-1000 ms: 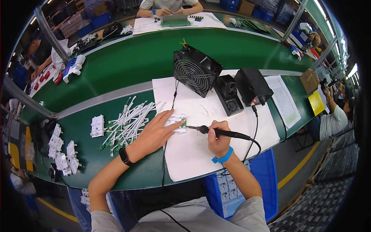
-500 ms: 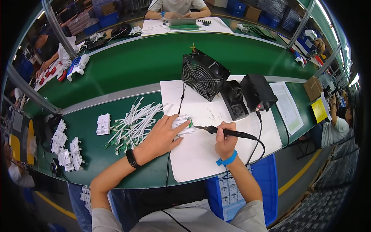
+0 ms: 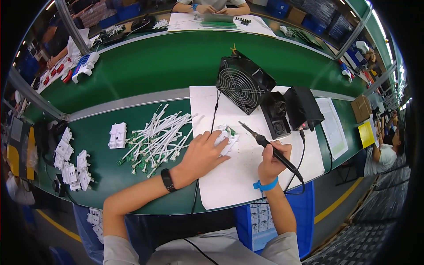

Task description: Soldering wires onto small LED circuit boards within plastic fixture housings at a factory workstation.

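My left hand (image 3: 201, 154) reaches across the white mat with its fingers on a white plastic housing (image 3: 231, 142), pressing and holding it down. A small green circuit board (image 3: 230, 131) shows at the housing's far edge, and my fingers cover part of the housing. In my right hand (image 3: 271, 165) is a soldering iron (image 3: 262, 141), gripped like a pen. Its metal tip points up and left, apart from the housing. Left of my left hand lies a heap of white cables (image 3: 161, 132) with small green boards at their ends.
A black fan (image 3: 243, 86) stands behind the housing, beside a black iron holder (image 3: 276, 115) and a black power box (image 3: 304, 108). More white housings (image 3: 70, 172) lie at the left. A blue bin (image 3: 307, 216) stands below the table's front edge. Other people work nearby.
The soldering iron's tip has lifted away from the housing, and my right hand has shifted right. The housing has turned slightly under my left hand. The whole view has shifted a little.
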### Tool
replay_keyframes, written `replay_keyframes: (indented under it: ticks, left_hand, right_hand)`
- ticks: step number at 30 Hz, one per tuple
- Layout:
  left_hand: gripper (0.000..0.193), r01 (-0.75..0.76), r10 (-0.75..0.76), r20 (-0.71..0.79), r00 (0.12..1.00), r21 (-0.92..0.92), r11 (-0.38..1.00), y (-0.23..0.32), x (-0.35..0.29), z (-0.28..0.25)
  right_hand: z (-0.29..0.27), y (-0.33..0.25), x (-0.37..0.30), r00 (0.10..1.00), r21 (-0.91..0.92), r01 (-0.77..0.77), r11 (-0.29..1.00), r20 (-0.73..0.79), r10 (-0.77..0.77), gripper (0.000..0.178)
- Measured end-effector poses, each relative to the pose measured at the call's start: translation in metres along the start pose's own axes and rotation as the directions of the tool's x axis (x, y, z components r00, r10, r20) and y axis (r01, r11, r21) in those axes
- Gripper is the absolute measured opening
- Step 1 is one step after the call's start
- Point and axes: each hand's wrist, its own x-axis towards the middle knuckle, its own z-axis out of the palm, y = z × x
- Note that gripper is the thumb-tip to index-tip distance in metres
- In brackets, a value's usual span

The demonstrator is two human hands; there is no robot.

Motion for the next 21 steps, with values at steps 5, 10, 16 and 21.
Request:
replay_keyframes:
  ticks: [5,10,16,21]
  left_hand:
    - [0.05,0.056,-0.057,-0.06,0.997,-0.021,0.998,0.008,-0.004,0.01]
    - [0.055,0.029,-0.028,-0.075,0.997,0.014,0.999,0.005,-0.013,0.012]
    - [0.056,0.034,-0.031,-0.057,0.998,0.049,0.998,0.005,-0.015,0.016]
    - [0.056,0.028,-0.024,-0.066,0.998,0.058,0.998,0.003,-0.015,0.016]
  right_hand:
    - [-0.003,0.001,-0.003,0.997,-0.01,-0.038,0.999,0.065,0.038,0.016]
    - [-0.001,-0.004,-0.004,0.966,-0.035,-0.137,0.99,0.218,0.142,0.015]
    - [0.003,-0.004,-0.001,0.954,-0.071,-0.158,0.985,0.247,0.171,0.015]
    - [0.006,-0.007,0.001,0.931,-0.155,-0.133,0.979,0.319,0.177,0.013]
